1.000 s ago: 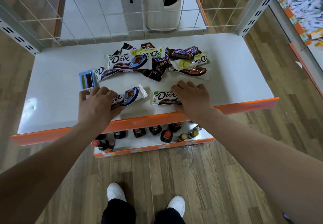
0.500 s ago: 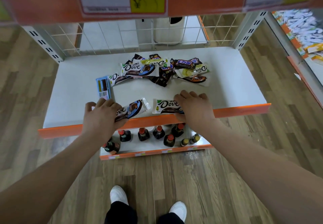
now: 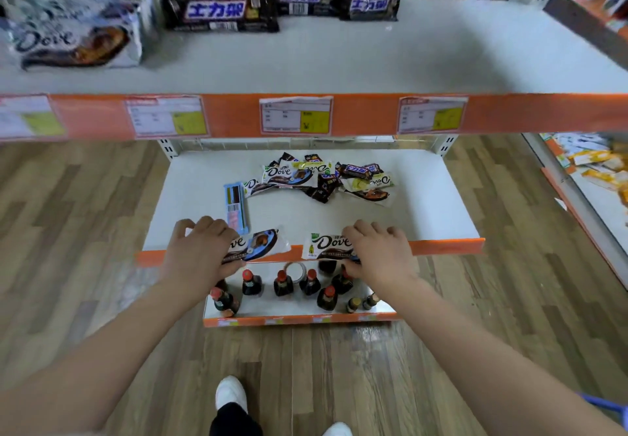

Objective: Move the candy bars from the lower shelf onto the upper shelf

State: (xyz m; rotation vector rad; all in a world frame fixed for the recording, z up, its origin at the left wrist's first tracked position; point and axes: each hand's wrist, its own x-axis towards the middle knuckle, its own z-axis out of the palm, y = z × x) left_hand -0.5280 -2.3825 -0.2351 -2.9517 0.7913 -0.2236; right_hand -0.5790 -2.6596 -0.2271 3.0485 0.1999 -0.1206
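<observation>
My left hand (image 3: 200, 253) grips a white and blue Dove bar (image 3: 258, 245) at the front edge of the lower shelf (image 3: 441, 218). My right hand (image 3: 377, 252) grips a white and green Dove bar (image 3: 326, 245) at the same edge. Both bars stick out over the orange front strip. A heap of several more candy bars (image 3: 323, 178) lies at the back of the lower shelf, and a blue bar (image 3: 235, 204) lies left of it. The upper shelf (image 3: 373, 58) carries a Dove pack (image 3: 74, 31) at the left and dark bar packs (image 3: 221, 0) at the back.
Orange price strip (image 3: 295, 116) runs along the upper shelf's front. Below the lower shelf, a bottom shelf (image 3: 380, 309) holds several dark bottles with red caps (image 3: 282, 282). Another shelf unit with yellow goods (image 3: 598, 167) stands on the right. My white shoes (image 3: 231, 393) stand on the wooden floor.
Both hands have drawn their Dove bars back to and over the shelf's front edge. The view has tilted up, so the upper shelf's top and its packs now show.
</observation>
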